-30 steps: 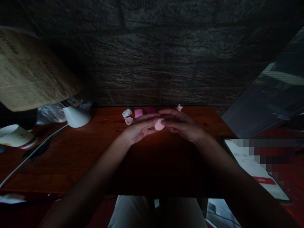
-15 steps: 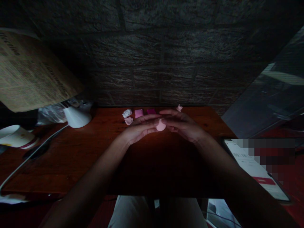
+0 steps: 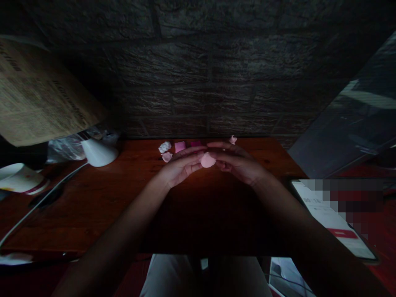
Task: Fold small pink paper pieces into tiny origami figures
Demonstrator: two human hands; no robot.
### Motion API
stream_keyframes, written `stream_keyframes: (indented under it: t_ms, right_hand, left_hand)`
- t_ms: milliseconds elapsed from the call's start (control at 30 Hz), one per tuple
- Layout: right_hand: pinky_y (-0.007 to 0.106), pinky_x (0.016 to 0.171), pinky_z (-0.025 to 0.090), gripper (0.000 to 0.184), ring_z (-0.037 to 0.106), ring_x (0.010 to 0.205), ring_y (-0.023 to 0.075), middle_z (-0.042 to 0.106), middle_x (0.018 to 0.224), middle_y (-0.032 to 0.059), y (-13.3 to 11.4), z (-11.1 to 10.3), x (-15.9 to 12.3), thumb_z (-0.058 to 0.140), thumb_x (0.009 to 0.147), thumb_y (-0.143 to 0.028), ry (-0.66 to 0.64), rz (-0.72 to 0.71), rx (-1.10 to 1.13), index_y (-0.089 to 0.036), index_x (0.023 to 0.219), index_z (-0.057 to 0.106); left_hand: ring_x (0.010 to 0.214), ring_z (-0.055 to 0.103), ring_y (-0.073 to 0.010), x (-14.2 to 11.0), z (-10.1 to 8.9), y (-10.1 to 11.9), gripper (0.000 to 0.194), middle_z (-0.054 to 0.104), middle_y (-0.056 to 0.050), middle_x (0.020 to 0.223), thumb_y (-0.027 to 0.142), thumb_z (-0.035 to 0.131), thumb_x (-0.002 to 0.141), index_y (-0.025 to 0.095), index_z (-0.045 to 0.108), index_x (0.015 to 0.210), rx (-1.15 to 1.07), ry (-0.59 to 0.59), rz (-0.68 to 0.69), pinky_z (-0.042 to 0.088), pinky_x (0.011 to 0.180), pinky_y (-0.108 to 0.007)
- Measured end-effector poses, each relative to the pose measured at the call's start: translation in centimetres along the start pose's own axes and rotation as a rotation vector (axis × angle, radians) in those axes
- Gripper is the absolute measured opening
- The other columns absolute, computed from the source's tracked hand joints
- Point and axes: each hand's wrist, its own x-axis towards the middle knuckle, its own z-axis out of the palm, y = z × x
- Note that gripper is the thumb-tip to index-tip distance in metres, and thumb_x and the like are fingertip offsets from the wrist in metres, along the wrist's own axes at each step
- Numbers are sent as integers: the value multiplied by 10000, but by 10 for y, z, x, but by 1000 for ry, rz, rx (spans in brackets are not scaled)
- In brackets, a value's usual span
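Between my two hands is a small, pale pink, rounded piece that looks like modelling clay (image 3: 208,160), pinched at its upper edge. My left hand (image 3: 185,164) grips it from the left with thumb and fingers. From the right, my right hand (image 3: 237,162) closes on its other side. Behind the hands on the wooden table lie a white crumpled lump (image 3: 165,147), a pale pink shaped piece (image 3: 167,157), a pink square block (image 3: 180,146) and a magenta block (image 3: 195,144), partly hidden. Another pale pink piece (image 3: 233,139) sits farther right, near the wall.
A lamp with a white base (image 3: 99,152) and a printed paper shade (image 3: 46,95) stands left on the wooden table (image 3: 123,206). Near it are a paper cup (image 3: 21,178) and a white cable (image 3: 46,202). A lit phone (image 3: 332,222) lies right. A brick-patterned wall (image 3: 185,70) rises behind.
The pale pink piece shows a wider, more fan-like outline between my fingertips. Both hands stay nearly in place, and the things on the table have not moved.
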Motion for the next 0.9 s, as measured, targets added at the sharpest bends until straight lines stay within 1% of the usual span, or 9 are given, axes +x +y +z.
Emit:
stream_keyframes:
  t_ms: [133,300,400,467,567,633,767,900]
  right_hand:
    - [203,490,284,374,444,553,56,635,715,-40,-1,2,-1,896,688,-260,20,25,24,-236,1040,773]
    - [204,491,304,369,449,557,58,650,741,-38,-1,1,-1,887,703,-266,-4,32,22,-248,1053,774]
    - [203,494,317,378,478,581,65,665,770,-30,1,-1,1,890,701,-266,-1,17,0,-250,1057,766]
    - [206,492,321,381,502,603,75,676,796,-21,3,-2,2,883,711,-279,12,-18,-31,-246,1067,752]
    - [212,490,323,372,515,620,86,697,837,-12,3,-1,2,852,749,-298,15,-97,-93,-243,1094,723]
    - [216,503,338,367,527,636,88,712,873,-11,2,2,1,835,768,-280,-5,-148,-135,-244,1109,704]
    - [222,525,363,366,541,641,86,712,895,-18,-2,3,-1,810,792,-252,-55,-207,-164,-249,1136,684]
    - [226,529,372,373,532,623,79,694,911,-11,-2,-1,-2,775,812,-247,-84,-148,-155,-256,1175,686]
  left_hand:
    - [941,747,-148,0,-1,0,217,805,-56,1018,104,799,808,175,807,1013,-21,-32,-7,591,859,-235]
    - [948,744,-152,0,-1,0,218,800,-60,1035,112,799,813,173,800,1022,-19,-59,-20,585,882,-253]
    - [962,741,-161,1,-2,-1,200,796,-69,1042,138,794,831,170,793,1029,-4,-37,-18,576,908,-277]
    - [965,737,-162,2,-3,-2,183,790,-70,1051,173,797,845,170,784,1028,2,12,-5,576,906,-287]
    - [953,727,-160,5,-3,-2,157,780,-72,1074,231,803,856,174,771,999,-11,98,0,580,850,-279]
    - [936,720,-161,5,-2,-1,159,774,-69,1075,268,806,857,181,763,982,-21,122,-19,579,795,-265]
    - [892,719,-166,3,0,2,215,768,-72,1032,312,824,839,179,761,996,-3,78,-62,567,707,-239]
    - [818,711,-145,-2,-2,4,256,769,-48,982,272,890,753,192,774,967,50,34,-35,537,635,-201]
